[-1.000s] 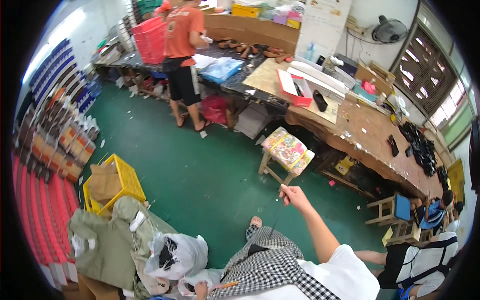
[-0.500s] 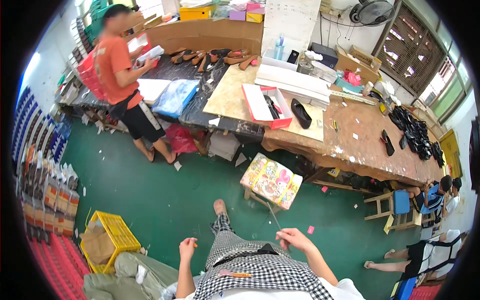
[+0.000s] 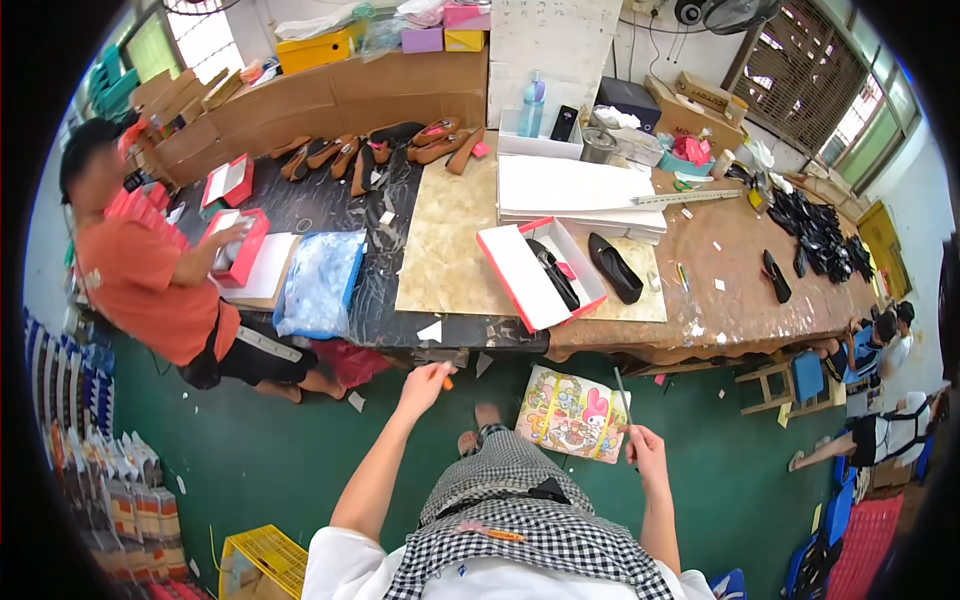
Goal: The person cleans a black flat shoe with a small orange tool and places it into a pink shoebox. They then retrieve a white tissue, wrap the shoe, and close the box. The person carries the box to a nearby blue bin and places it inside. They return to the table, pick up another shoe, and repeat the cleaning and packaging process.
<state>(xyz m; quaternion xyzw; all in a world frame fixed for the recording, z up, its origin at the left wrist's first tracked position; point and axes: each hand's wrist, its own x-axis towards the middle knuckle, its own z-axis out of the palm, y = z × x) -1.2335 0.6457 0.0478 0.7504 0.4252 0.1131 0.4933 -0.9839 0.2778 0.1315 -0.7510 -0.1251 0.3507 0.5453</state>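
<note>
A: Grips?
B: L hand (image 3: pixel 428 386) pinches orange bit (image 3: pixel 448 383), just off bench's (image 3: pixel 740 250) front edge; R hand (image 3: pixel 645 450) pinches rod (image 3: pixel 622 392) by stool's (image 3: pixel 572 412) R edge.
A: Risk?
B: Rod poss. scrapes stool if R hand dips.

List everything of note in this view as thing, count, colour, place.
Open shoebox: 1, red and white, on pale board
Shoes: at least 3, black, in shoebox, beside it, farther right
Flat shoes: several, mostly brown, back left
Paper stack: 1, white, behind shoebox
Stool: 1, multicoloured, before the table
Crate: 1, yellow, lower left
Co-worker: 1, orange shirt, left
Rod: 1, grey, in right hand
Small piece: 1, orange, at left hand; kind unclear
Left hand: 1, bare, centre
Right hand: 1, bare, beside stool
</note>
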